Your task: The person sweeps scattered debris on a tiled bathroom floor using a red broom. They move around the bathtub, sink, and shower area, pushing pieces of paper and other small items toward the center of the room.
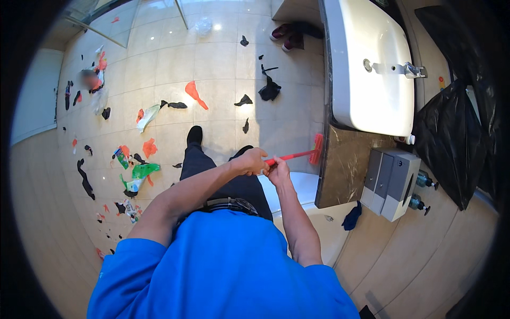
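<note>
A long-handled red brush [316, 151] stretches out to my right, its bristled head beside the edge of the dark stone counter. My right hand [278, 173] is closed round its red handle. Closed at the handle's near end is my left hand [252, 161], its fingers partly hidden. Both hands are in front of my waist, above my dark trousers. On the tiled floor ahead lie torn plastic scraps, among them a red piece [196, 95], a black crumpled piece [270, 89] and a green piece [142, 173].
A white washbasin [348, 101] sits on the dark counter [340, 175] at right. Past it are a grey box unit [390, 183], pump bottles [419, 204] and black plastic bags [451, 143]. Dark shoes [291, 38] lie at the far right. A white bathtub [329, 244] is beside me.
</note>
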A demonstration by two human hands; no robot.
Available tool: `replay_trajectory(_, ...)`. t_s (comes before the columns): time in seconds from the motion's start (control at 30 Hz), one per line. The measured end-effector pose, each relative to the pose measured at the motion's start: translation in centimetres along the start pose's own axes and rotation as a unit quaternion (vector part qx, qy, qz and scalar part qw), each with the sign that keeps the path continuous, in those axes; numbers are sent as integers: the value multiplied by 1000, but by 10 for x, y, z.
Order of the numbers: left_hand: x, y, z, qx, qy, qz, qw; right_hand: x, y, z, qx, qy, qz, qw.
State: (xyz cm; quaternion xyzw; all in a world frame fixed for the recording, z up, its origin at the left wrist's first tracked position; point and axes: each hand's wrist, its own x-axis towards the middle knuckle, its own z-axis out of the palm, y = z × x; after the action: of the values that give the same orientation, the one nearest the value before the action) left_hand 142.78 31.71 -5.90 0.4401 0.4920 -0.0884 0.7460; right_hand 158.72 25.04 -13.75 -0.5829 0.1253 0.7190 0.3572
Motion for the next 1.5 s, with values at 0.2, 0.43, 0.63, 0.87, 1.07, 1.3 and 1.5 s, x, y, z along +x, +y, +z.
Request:
replay_trajectory(0.2, -34, -8, -41, -58, 18, -13, 998, 8, 4, 54, -38, -5, 24, 999)
replay_trajectory(0.43, -78, -52, -67, -144, 20, -17, 989, 10, 54, 99, -38, -19, 7, 999)
replay_trajectory(0.63, -77, -37, -80, -138, -34, -42, 989, 17, 58, 107, 45, 21, -43, 998)
replay_trajectory(0.87, -39, -27, -48, -104, -59, -42, 992, 23, 47, 77, 107, 84, -82, 987)
replay_trajectory(1.07, -3, 10, -41, -66, -4, -44, 997, 38, -4, 53, 92, 37, -54, 994)
replay_trajectory(1.3, 22, 62, -50, -74, 40, 0, 996, 47, -75, 60, 57, 49, -39, 996)
replay_trajectory(1.5, 1, 67, -72, -75, 76, -4, 994, 58, -88, 78, -5, -6, 38, 999)
